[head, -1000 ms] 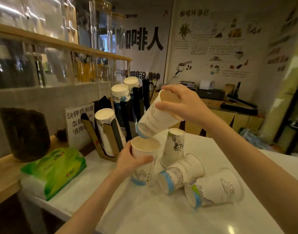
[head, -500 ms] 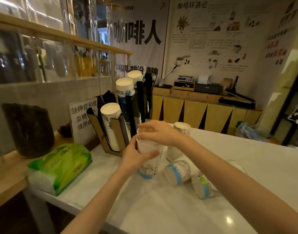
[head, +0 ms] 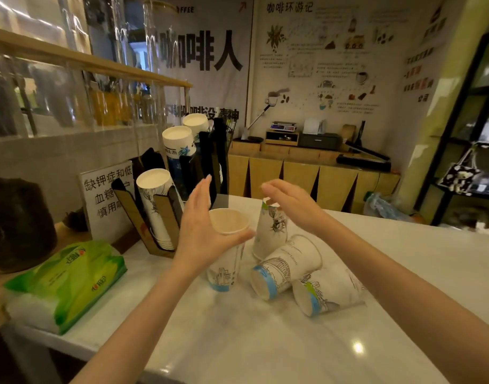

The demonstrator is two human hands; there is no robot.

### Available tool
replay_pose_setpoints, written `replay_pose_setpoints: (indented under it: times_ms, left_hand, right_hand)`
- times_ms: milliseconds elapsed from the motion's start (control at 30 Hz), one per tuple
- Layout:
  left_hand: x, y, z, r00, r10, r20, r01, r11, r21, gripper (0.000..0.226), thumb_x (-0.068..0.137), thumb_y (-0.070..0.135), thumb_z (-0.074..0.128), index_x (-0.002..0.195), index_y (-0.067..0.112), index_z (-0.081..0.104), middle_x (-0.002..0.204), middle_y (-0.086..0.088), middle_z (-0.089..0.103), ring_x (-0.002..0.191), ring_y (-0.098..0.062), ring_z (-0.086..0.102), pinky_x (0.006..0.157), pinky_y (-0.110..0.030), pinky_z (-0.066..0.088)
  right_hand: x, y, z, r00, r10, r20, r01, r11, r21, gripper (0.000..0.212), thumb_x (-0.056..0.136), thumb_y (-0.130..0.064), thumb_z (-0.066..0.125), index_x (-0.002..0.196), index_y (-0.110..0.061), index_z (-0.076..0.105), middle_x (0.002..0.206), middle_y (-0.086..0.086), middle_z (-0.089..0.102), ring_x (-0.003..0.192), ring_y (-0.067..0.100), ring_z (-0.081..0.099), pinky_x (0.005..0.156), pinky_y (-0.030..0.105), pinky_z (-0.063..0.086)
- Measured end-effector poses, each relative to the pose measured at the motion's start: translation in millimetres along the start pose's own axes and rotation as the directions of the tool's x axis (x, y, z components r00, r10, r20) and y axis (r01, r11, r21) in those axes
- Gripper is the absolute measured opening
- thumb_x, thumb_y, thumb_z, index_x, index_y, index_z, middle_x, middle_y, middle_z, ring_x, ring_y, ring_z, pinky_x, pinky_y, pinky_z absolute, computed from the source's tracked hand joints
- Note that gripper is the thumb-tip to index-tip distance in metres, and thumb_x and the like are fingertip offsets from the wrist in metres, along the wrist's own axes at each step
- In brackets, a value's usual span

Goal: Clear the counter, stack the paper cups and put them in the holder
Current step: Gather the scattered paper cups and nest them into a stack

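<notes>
the upright white paper cup with a blue city print (head: 226, 256) stands mouth-up on the pale marble surface (head: 237, 342), and your left hand (head: 201, 234) steadies it: thumb across the near wall, the fingers (head: 203, 189) spread straight up beside the rim rather than curled around. whether it is one cup or a nest, you cannot tell. your right hand (head: 290, 202) arches over the upside-down white cup with a plant sketch (head: 269, 231) just beside it, fingertips at its base; whether they have pinched it, you cannot tell. you look mid-stacking. the next move calls for lifting that cup, turning it mouth-up and seating it in the held one. two more printed cups (head: 286, 267) lie on their sides, touching. the brown cardboard cup holder (head: 161, 214), already loaded with cups, waits behind your left hand.
</notes>
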State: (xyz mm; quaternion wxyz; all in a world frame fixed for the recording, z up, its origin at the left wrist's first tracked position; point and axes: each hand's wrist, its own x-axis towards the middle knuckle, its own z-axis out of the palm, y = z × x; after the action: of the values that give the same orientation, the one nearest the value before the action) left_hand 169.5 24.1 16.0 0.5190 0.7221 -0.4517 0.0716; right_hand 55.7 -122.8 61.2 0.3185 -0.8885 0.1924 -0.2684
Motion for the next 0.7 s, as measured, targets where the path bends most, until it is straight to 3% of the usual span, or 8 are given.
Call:
replay_pose_setpoints:
  times_ms: [100, 233, 433, 567, 700]
  left_hand:
    - [6.5, 27.6, 7.0, 0.965, 0.263, -0.009, -0.26, 0.958, 0.118, 0.096, 0.059, 0.057, 0.071, 0.139, 0.025, 0.029, 0.149, 0.001, 0.03, 0.135, -0.007, 0.021, 0.11, -0.026, 0.016]
    - [5.0, 55.1, 42.7, 0.92, 0.331, 0.212, -0.342, 0.94, 0.015, 0.076, 0.068, 0.046, 0.07, 0.133, 0.026, 0.037, 0.141, 0.004, 0.04, 0.128, -0.005, 0.031, 0.107, -0.024, 0.026]
    - [7.1, 55.0, 106.6, 0.796, 0.185, 0.577, -0.312, 0.941, 0.129, 0.064, 0.08, 0.045, 0.058, 0.135, 0.026, 0.033, 0.143, 0.002, 0.036, 0.132, -0.016, 0.032, 0.104, -0.032, 0.03]
    - [7.4, 48.6, 123.7, 0.763, 0.081, 0.641, -0.321, 0.908, 0.268, 0.062, 0.082, 0.045, 0.054, 0.137, 0.025, 0.032, 0.142, -0.003, 0.039, 0.13, -0.022, 0.037, 0.104, -0.043, 0.038]
    - [2.5, 45.5, 128.0, 0.756, 0.053, 0.653, -0.387, 0.84, 0.38, 0.066, 0.082, 0.044, 0.054, 0.139, 0.023, 0.029, 0.144, -0.004, 0.038, 0.129, -0.026, 0.04, 0.104, -0.041, 0.038]
  right_hand:
    - [-8.4, 17.8, -24.4, 0.997, 0.043, -0.062, -0.043, 0.999, -0.009, 0.037, 0.092, -0.042, 0.042, 0.116, -0.018, 0.056, 0.106, -0.005, 0.061, 0.102, 0.015, 0.058, 0.08, 0.026, 0.045]
    - [-25.5, 45.7, -52.4, 0.985, 0.165, -0.045, -0.169, 0.982, -0.081, 0.04, 0.086, -0.045, 0.051, 0.117, -0.019, 0.057, 0.115, -0.004, 0.059, 0.106, 0.013, 0.054, 0.081, 0.024, 0.043]
    - [-68.1, 91.7, -83.6, 0.879, 0.458, 0.133, -0.456, 0.889, -0.052, 0.071, 0.071, -0.054, 0.066, 0.13, -0.024, 0.044, 0.132, 0.002, 0.053, 0.119, 0.019, 0.049, 0.099, 0.034, 0.039]
    - [-93.1, 118.5, -88.6, 0.796, 0.539, 0.276, -0.57, 0.821, 0.037, 0.077, 0.075, -0.037, 0.07, 0.14, -0.024, 0.031, 0.141, 0.005, 0.041, 0.125, 0.022, 0.042, 0.107, 0.037, 0.036]
    - [-108.7, 145.8, -79.1, 0.764, 0.504, 0.402, -0.612, 0.763, 0.207, 0.073, 0.078, -0.015, 0.069, 0.139, -0.02, 0.03, 0.129, 0.001, 0.051, 0.117, 0.019, 0.051, 0.102, 0.035, 0.045]
